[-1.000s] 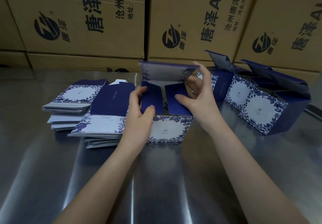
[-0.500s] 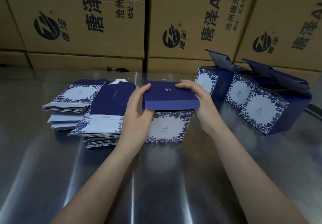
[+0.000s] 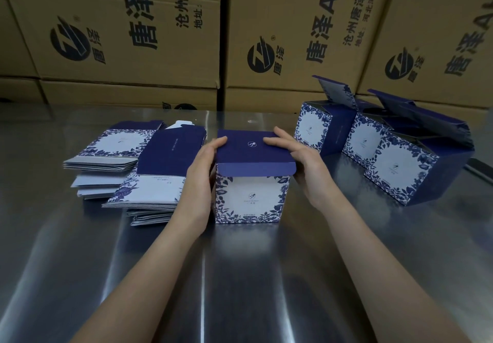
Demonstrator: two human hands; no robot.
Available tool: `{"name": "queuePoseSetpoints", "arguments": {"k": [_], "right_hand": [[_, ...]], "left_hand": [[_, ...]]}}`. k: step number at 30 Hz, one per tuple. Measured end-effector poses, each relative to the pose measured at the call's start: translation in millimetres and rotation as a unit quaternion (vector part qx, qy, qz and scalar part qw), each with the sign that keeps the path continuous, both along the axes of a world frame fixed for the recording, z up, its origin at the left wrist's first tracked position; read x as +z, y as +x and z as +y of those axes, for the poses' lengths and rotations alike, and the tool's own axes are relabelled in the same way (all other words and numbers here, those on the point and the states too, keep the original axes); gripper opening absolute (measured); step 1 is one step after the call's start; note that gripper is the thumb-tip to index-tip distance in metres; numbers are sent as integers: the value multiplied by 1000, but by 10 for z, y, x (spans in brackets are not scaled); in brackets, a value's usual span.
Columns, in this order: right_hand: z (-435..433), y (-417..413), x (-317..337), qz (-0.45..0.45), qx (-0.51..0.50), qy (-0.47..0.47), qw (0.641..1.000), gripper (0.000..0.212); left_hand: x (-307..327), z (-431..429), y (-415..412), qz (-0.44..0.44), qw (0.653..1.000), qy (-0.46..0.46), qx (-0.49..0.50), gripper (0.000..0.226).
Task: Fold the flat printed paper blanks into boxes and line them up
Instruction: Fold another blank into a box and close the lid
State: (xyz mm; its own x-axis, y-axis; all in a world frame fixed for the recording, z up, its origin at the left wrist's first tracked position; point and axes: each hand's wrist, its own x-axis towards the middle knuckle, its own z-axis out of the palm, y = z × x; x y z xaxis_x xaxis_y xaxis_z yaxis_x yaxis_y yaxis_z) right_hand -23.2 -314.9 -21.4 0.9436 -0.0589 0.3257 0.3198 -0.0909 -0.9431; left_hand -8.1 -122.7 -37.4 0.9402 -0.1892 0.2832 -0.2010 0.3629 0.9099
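Blue floral box (image 3: 249,198) gripped at its lid (image 3: 250,153) by left hand (image 3: 201,167) and right hand (image 3: 302,161); cartons (image 3: 128,35) behind read 唐泽 AH

One view only: wide-angle camera worn on head, looked forward and down over shiny steel tabletop (image 3: 240,276), close above its near edge, facing stacked brown printed cardboard cartons (image 3: 133,35) along the far edge.
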Motion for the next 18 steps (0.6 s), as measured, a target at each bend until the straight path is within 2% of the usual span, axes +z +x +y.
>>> {"name": "queuePoseSetpoints", "arguments": {"k": [2,6,10,11,15,18], "right_hand": [[-3,-3,-12,-3,5,-13,1000,56],[14,-17,-3,-11,-4,-41,999,59],[4,-41,-28,-79,-90,-199,973,51],[1,-48,-40,-94,-108,-214,966,45],[5,-128,-67,-142,-136,-196,961,31],[2,-189,-109,-132,-93,-167,973,24]], "left_hand": [[-33,15,0,-20,999,32,3,33],[-84,40,-31,-73,993,93,-11,53],[-82,55,-57,-89,987,137,2,58],[-79,58,-55,-90,985,149,11,56],[-88,41,-58,-107,977,177,50,51],[-94,25,-48,-138,972,173,79,51]]}}
